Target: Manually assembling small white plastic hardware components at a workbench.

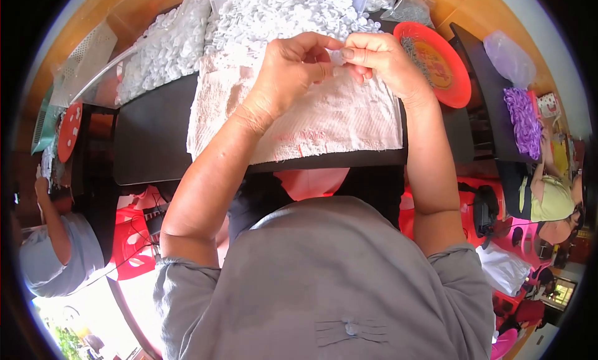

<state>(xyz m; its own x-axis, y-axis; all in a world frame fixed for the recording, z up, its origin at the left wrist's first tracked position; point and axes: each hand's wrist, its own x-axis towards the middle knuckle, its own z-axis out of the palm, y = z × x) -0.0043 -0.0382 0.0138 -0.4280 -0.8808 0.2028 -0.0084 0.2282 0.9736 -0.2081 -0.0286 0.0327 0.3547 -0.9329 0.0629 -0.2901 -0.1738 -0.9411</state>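
Over a pale pink towel [299, 129] on the dark table, my two hands meet fingertip to fingertip. A small whitish, see-through plastic piece [338, 57] shows between them. The fingers of my left hand [293, 67] are closed around it in a pinch. My right hand [389, 61] pinches with thumb and forefinger right beside the piece; what lies in that pinch is too small to make out. Just beyond the hands spreads a heap of small white plastic pieces [280, 14]. To the right stands a red round plate [458, 80] with small metallic-looking bits on it.
A clear bag of white pieces [165, 55] lies at the far left of the table. Further right are a clear bag of greyish bits [411, 11] and a purple bundle [522, 120] on another table. People sit at both sides; red stools [134, 241] stand around.
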